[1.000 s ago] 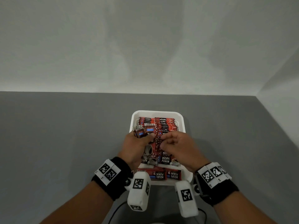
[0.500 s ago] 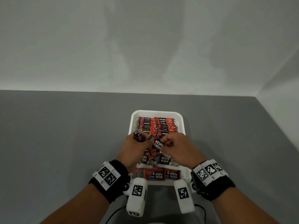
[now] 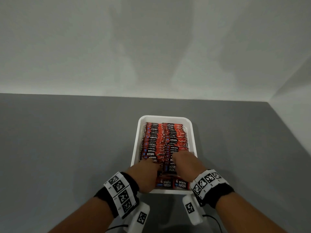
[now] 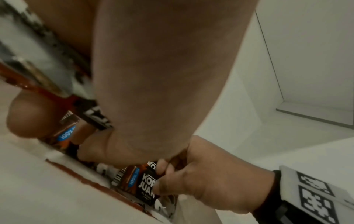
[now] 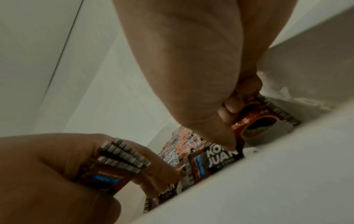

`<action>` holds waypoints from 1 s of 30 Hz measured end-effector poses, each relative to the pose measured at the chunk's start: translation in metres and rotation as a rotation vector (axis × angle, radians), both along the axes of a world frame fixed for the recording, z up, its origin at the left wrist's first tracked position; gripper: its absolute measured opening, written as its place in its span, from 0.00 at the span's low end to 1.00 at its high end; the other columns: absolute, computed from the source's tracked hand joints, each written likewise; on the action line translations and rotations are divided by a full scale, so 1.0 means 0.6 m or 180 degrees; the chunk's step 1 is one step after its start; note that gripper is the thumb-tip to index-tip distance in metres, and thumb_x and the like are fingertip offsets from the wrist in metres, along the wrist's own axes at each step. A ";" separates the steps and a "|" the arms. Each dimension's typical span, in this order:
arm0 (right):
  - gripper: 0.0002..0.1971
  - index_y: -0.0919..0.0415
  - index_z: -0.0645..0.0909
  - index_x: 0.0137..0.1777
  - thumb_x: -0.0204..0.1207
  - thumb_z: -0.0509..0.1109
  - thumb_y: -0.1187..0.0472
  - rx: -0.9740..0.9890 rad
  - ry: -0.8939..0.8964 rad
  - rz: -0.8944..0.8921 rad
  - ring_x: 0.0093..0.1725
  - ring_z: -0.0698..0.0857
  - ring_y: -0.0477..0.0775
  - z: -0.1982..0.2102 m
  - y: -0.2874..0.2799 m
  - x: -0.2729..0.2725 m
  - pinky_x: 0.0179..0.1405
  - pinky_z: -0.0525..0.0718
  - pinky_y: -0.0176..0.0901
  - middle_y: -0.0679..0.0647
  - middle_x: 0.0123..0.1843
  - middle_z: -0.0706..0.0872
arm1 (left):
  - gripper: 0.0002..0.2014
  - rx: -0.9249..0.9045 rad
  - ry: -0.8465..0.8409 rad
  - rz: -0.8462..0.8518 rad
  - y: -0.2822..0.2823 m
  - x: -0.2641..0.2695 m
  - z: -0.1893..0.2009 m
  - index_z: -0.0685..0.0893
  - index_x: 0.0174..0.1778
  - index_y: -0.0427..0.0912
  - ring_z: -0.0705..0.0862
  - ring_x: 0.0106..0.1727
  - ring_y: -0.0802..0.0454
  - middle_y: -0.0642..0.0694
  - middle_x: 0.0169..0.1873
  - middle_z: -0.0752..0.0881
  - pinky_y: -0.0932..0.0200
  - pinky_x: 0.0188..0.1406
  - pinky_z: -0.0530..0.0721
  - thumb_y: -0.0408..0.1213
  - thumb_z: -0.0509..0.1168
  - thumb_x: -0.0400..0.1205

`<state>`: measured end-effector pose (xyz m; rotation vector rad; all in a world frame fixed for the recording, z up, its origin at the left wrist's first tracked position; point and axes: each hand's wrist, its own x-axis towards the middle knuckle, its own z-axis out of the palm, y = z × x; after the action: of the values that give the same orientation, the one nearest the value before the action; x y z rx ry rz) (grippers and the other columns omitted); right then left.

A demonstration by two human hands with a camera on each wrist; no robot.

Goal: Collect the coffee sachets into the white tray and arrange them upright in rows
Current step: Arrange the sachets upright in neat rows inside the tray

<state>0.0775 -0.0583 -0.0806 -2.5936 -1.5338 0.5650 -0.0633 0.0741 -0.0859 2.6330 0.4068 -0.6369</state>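
Observation:
The white tray (image 3: pixel 136 148) sits on the grey table, filled with two rows of upright red-and-black coffee sachets (image 3: pixel 164 137). Both hands reach down into its near end. My left hand (image 3: pixel 151 163) grips a small stack of sachets (image 5: pixel 118 160) between thumb and fingers. Beside it, my right hand (image 3: pixel 175 158) pinches a single Kopi Juan sachet (image 4: pixel 145 186) and holds it down among the others. Two more sachets (image 3: pixel 172 184) lie flat along the tray's near wall. The fingertips of both hands are hidden in the head view.
The grey table (image 3: pixel 67 140) stretches to the left and behind the tray. A white wall (image 3: pixel 151 47) stands behind the table and another closes in on the right. Cables (image 3: pixel 212 217) trail from my wrist cameras near the front edge.
The left hand has come down from above the tray with its stack. The right hand took one sachet from it and has lowered it into the near end.

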 end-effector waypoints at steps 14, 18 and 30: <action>0.15 0.55 0.87 0.59 0.83 0.62 0.51 -0.0159 0.0030 0.0401 0.60 0.83 0.55 -0.024 -0.044 -0.040 0.58 0.84 0.50 0.52 0.59 0.85 | 0.26 0.0339 0.0414 -0.0051 -0.024 -0.008 0.015 0.73 0.79 0.49 0.72 0.76 0.40 0.43 0.74 0.72 0.40 0.75 0.78 0.44 0.66 0.84; 0.15 0.52 0.83 0.64 0.83 0.62 0.50 -0.0048 0.0149 0.0288 0.62 0.82 0.54 -0.026 -0.042 -0.037 0.61 0.83 0.52 0.50 0.61 0.86 | 0.26 0.0283 0.0442 -0.0024 -0.021 -0.008 0.008 0.74 0.78 0.48 0.73 0.75 0.39 0.42 0.73 0.72 0.40 0.74 0.79 0.43 0.66 0.83; 0.07 0.52 0.85 0.55 0.82 0.68 0.54 0.0724 0.1032 -0.0318 0.49 0.85 0.42 0.009 -0.040 -0.023 0.51 0.86 0.42 0.44 0.51 0.86 | 0.09 -0.2007 -0.0644 0.1571 0.018 0.001 0.063 0.84 0.54 0.35 0.86 0.46 0.48 0.35 0.50 0.88 0.45 0.51 0.89 0.30 0.59 0.83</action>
<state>0.0637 -0.0822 -0.0755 -2.2617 -1.2772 0.7130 -0.0626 0.0846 -0.0481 1.8751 0.6409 -0.2679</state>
